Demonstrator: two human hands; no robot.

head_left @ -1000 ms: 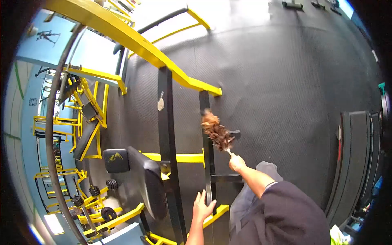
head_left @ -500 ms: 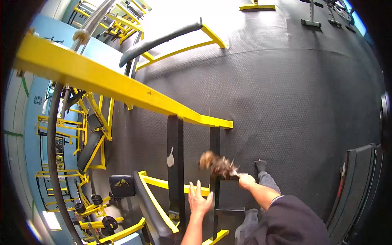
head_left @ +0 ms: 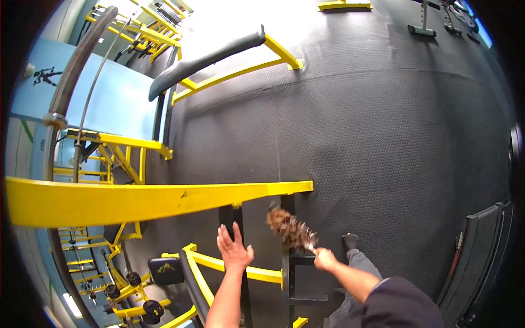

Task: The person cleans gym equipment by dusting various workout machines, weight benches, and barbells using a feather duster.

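Observation:
A brown feather duster (head_left: 292, 229) is gripped by its handle in my right hand (head_left: 326, 259), its feathers reaching up and left over a black lower bar (head_left: 288, 273). My left hand (head_left: 234, 249) is open, fingers spread, over the black crossbar (head_left: 245, 298) of the bench frame. I cannot tell whether its palm touches that bar. Just beyond both hands, a long yellow beam (head_left: 164, 203) runs across the view.
A padded bench (head_left: 210, 57) with yellow legs stands farther off. Left are a small black pad (head_left: 165, 270), weight plates (head_left: 153, 309) and a long metal bar (head_left: 76, 76). Black padding (head_left: 473, 262) stands at right on the dark rubber floor (head_left: 383, 142).
My left hand has moved left and slightly up to the black crossbar. The duster has shifted slightly down with my right hand. The yellow beam appears lower and more level as the view turned.

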